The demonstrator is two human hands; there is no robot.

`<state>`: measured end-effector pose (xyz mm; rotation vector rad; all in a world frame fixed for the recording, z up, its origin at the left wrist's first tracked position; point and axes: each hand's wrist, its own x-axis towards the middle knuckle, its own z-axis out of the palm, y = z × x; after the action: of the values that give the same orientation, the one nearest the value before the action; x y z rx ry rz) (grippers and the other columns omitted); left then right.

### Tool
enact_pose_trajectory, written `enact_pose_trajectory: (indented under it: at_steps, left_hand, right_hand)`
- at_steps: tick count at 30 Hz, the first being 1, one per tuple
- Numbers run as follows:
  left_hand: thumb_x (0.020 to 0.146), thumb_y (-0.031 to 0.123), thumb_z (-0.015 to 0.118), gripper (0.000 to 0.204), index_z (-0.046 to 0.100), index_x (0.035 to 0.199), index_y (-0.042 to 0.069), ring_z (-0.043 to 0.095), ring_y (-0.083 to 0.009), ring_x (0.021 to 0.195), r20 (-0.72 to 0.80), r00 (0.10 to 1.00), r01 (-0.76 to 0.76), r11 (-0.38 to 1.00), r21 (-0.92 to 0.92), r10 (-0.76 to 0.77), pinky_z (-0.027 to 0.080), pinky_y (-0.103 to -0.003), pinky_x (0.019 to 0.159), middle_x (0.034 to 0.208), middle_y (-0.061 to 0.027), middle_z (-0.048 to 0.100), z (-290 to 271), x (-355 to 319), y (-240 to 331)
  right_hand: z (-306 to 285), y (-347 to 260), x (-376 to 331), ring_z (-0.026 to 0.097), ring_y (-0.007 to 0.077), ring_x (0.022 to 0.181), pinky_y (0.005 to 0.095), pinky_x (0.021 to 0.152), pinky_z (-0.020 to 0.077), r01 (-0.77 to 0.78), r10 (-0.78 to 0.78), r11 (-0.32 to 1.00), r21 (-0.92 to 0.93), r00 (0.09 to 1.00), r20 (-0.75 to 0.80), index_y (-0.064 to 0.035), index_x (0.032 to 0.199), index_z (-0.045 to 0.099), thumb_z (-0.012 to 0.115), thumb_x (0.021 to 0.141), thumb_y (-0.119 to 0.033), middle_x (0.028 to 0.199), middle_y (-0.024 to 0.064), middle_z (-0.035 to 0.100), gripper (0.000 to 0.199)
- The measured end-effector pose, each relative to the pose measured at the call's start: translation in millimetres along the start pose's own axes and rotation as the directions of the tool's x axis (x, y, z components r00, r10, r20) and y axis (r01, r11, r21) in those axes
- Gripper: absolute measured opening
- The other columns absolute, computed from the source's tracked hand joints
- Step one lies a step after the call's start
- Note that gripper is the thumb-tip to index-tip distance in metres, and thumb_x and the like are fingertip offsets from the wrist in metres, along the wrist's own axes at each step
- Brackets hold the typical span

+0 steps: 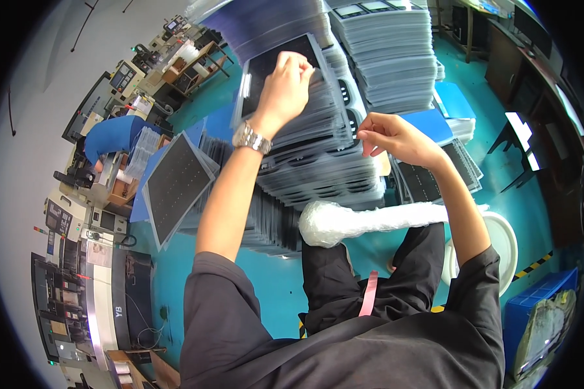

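My left hand [287, 91], with a metal watch on the wrist, is closed above a dark rectangular panel [259, 71] at the top of a stack of clear-edged plastic sheets [324, 168]. What its fingers hold, if anything, is too small to make out. Beside the stack's right edge, my right hand [399, 139] has its thumb and fingers curled together in a pinch. Anything between those fingertips cannot be made out. Across my thighs lies a long white bundle [376, 219] wrapped in clear plastic film, with a thick round left end.
Taller sheet stacks [396, 58] rise behind. Dark dotted panels [175, 188] lean at the left, others [425, 175] at the right. A white round lid-like object [509, 246] and a blue crate [538, 292] stand right. A person in blue [113, 136] bends by machines.
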<state>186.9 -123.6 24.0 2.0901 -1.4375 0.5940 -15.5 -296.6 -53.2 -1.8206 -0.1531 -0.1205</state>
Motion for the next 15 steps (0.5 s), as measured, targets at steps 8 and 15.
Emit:
enact_pose_trajectory:
  at_steps: [8,15]
  left_hand:
    - [0.102,0.029,0.067,0.035,0.074,0.119,-0.001,0.075,-0.0274,0.106,0.129,0.960,0.279,0.903,-0.327,-0.249,0.057,-0.033,0.093,0.120,-0.0209,0.075,-10.3,0.2,10.4]
    - [0.100,0.019,0.068,0.022,0.070,0.102,-0.003,0.075,-0.0293,0.102,0.145,0.986,0.117,0.973,-0.199,-0.088,0.059,-0.038,0.087,0.111,-0.0181,0.077,-9.0,10.0,12.9]
  right_hand:
    - [-12.2,-8.3,-2.0,0.070,0.0100,0.087,0.0280,0.082,0.0588,-0.018,0.018,1.000,-0.020,1.000,-0.010,0.0006,0.109,0.063,0.058,0.109,-0.026,0.089,0.0037,0.072,0.028]
    - [-3.4,-19.5,21.7,0.069,0.0113,0.085,0.0280,0.081,0.0579,0.083,-0.078,0.993,0.088,0.995,-0.057,0.0015,0.111,0.063,0.059,0.108,-0.023,0.087,0.0052,0.070,0.025]
